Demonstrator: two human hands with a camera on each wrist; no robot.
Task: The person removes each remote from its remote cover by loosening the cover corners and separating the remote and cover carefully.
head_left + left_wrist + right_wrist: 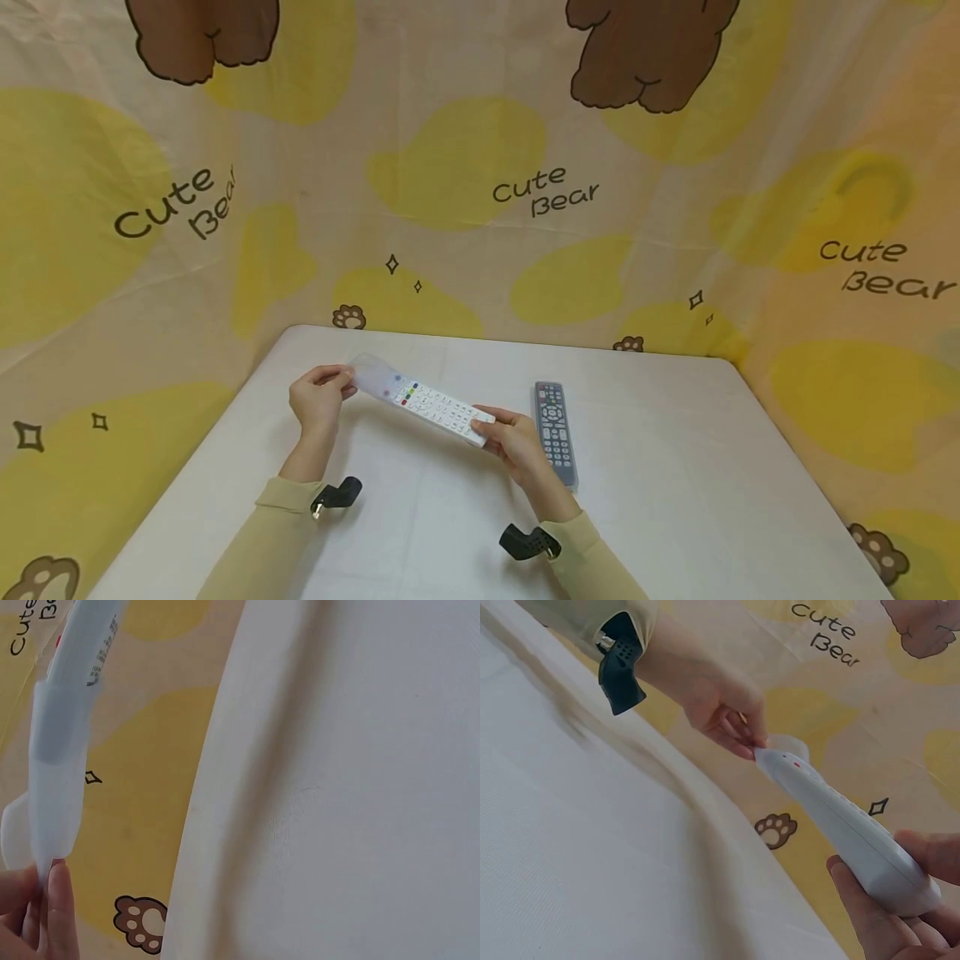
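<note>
A white remote control (442, 410) with small coloured buttons is held tilted above the table. Its far end sits inside a translucent sleeve-like cover (372, 377), while the near part is bare. The left hand (319, 403) pinches the cover's outer end between thumb and fingers, as the left wrist view also shows on the cover (60, 802). With thumb on top and fingers beneath, the right hand (513, 442) grips the remote's bare end; the right wrist view shows the remote's side (855, 832).
A dark grey remote control (555, 433) lies on the white table (660, 467) just right of the right hand, partly hidden by it. Patterned yellow and beige cloth (450, 167) rises behind the table and at both sides. Each wrist carries a small black camera mount (528, 542).
</note>
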